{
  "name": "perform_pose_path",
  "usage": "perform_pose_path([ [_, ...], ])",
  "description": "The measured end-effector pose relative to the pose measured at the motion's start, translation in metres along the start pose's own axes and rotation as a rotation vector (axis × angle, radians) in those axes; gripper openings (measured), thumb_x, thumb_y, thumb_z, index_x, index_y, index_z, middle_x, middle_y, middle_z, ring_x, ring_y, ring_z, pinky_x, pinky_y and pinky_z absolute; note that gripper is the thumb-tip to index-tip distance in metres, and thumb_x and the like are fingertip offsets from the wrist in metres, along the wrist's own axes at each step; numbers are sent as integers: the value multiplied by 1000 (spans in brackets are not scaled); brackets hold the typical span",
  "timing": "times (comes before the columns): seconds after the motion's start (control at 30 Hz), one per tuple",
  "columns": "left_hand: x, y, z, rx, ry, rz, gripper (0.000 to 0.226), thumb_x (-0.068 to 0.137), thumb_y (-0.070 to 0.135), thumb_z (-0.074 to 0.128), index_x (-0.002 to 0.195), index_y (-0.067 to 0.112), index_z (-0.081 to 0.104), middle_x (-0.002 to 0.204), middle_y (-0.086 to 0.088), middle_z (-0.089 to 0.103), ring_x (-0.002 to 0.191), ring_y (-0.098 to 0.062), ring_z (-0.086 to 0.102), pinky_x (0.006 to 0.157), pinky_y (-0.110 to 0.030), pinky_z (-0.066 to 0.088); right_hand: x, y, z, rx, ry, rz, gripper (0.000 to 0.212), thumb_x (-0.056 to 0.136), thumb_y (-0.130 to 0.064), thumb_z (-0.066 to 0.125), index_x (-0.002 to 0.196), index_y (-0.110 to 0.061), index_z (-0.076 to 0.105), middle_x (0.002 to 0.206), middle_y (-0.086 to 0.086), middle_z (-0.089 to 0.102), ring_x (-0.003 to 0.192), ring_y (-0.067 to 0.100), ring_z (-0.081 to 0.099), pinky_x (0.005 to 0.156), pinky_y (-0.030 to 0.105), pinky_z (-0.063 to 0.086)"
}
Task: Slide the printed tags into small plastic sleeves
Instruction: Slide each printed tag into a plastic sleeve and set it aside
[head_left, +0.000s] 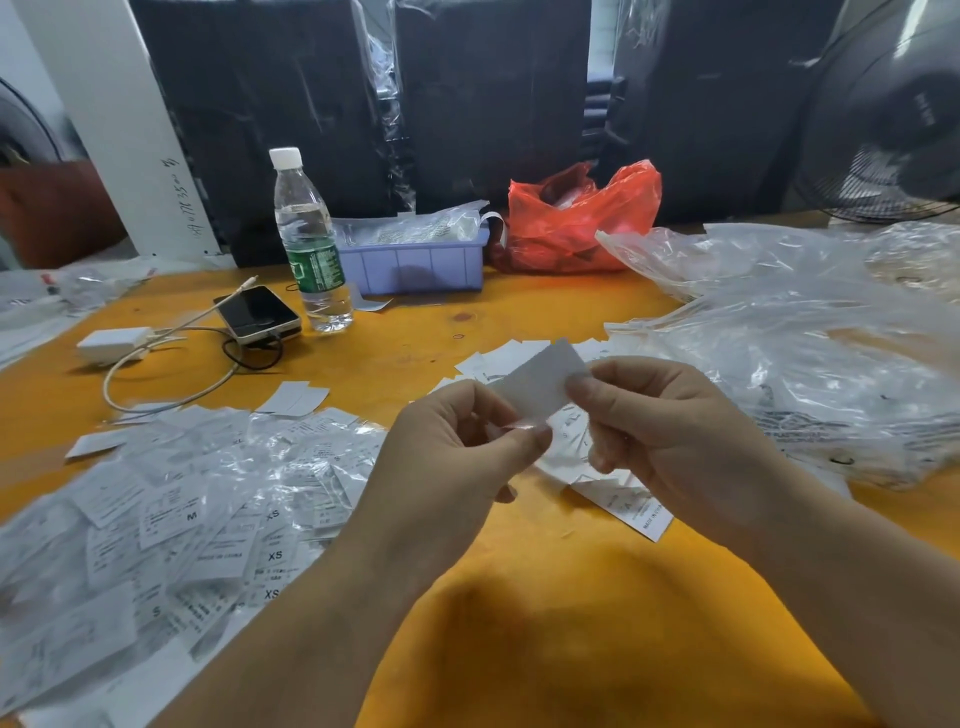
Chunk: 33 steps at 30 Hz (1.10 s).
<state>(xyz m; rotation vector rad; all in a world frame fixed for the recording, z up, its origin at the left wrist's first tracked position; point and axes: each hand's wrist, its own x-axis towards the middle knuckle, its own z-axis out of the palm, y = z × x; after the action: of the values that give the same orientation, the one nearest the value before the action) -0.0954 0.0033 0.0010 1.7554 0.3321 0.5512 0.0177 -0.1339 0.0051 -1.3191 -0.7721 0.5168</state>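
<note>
A white printed tag (543, 379) is held above the orange table (519, 597), blank side toward me. My right hand (670, 431) pinches its right end between thumb and fingers. My left hand (457, 452) pinches a small clear plastic sleeve (511, 426) at the tag's lower left end. Whether the tag's end is inside the sleeve is hard to tell. Loose tags (519, 358) lie beyond my hands, and a large pile of sleeved tags (182, 519) covers the table's left side.
Crumpled clear plastic bags (805, 353) fill the right. At the back stand a water bottle (309, 244), a purple bin (415, 260) and a red bag (576, 218). A phone (258, 314), charger (111, 343) and cables lie back left. A fan (893, 114) stands far right.
</note>
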Motion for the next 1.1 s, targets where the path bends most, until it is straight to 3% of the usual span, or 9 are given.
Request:
perform_pose_path([
  [0.1, 0, 2, -2, -62, 24, -28, 22, 76, 14, 81, 66, 16, 61, 78, -21, 66, 69, -27, 67, 68, -45, 58, 0, -3, -1, 50, 55, -35, 25, 72, -32, 69, 86, -13, 77, 50, 0, 47, 47, 13, 41, 53, 29, 40],
  [0.17, 0, 3, -2, -128, -6, -50, 19, 79, 9, 72, 68, 14, 57, 82, -21, 71, 73, -24, 72, 66, -40, 59, 0, -6, -1, 108, 52, -33, 16, 75, -26, 68, 82, -17, 78, 52, 1, 53, 47, 12, 45, 51, 26, 42],
  [0.3, -1, 4, -2, -177, -82, -94, 19, 88, 0, 63, 76, 11, 53, 78, -13, 74, 58, -20, 68, 58, -28, 57, -1, -6, -2, 194, -29, -22, 8, 77, -12, 68, 78, -13, 76, 59, 7, 59, 49, 16, 51, 53, 26, 46],
  [0.43, 0, 3, -3, -140, -105, -78, 8, 90, 5, 64, 86, 9, 58, 75, -9, 74, 55, -17, 64, 58, -29, 58, -1, -8, -5, 269, -72, -12, 18, 70, -6, 60, 79, -6, 76, 69, 15, 65, 57, 22, 58, 59, 29, 53],
  [0.53, 0, 2, -3, -125, -114, -67, 5, 90, 11, 65, 89, 7, 61, 75, -8, 73, 56, -17, 62, 61, -33, 59, 0, -9, -5, 349, -91, 7, 29, 76, -17, 52, 81, 0, 75, 81, 20, 66, 65, 28, 60, 62, 32, 55],
  [0.6, 0, 1, -3, -104, -126, -59, 6, 91, 14, 66, 91, 8, 65, 75, -7, 73, 57, -15, 63, 61, -31, 58, 0, -9, -5, 309, -80, -3, 26, 78, -21, 57, 81, -2, 75, 83, 17, 65, 67, 28, 59, 62, 31, 54],
  [0.7, -1, 0, -1, -73, -148, -43, 6, 90, 16, 66, 85, 15, 69, 74, -4, 74, 57, -14, 65, 59, -26, 57, 0, -7, -3, 213, -53, -17, 12, 68, -10, 72, 79, -10, 75, 75, 12, 64, 61, 22, 58, 58, 27, 53],
  [0.9, -1, -1, -2, -85, -182, -20, 9, 91, 20, 65, 92, 24, 73, 77, -4, 73, 60, -12, 65, 59, -25, 57, 0, -6, -3, 110, -40, 52, 50, 64, -9, 73, 113, -10, 63, 81, 10, 70, 67, 19, 64, 58, 25, 53],
  [1.1, 1, -2, -2, -91, -179, -30, 13, 87, 26, 68, 98, 24, 74, 78, -3, 73, 63, -12, 65, 59, -24, 56, -2, -6, -4, -33, -85, 88, 31, 66, -14, 72, 97, -9, 73, 89, 10, 74, 70, 17, 65, 61, 24, 53],
])
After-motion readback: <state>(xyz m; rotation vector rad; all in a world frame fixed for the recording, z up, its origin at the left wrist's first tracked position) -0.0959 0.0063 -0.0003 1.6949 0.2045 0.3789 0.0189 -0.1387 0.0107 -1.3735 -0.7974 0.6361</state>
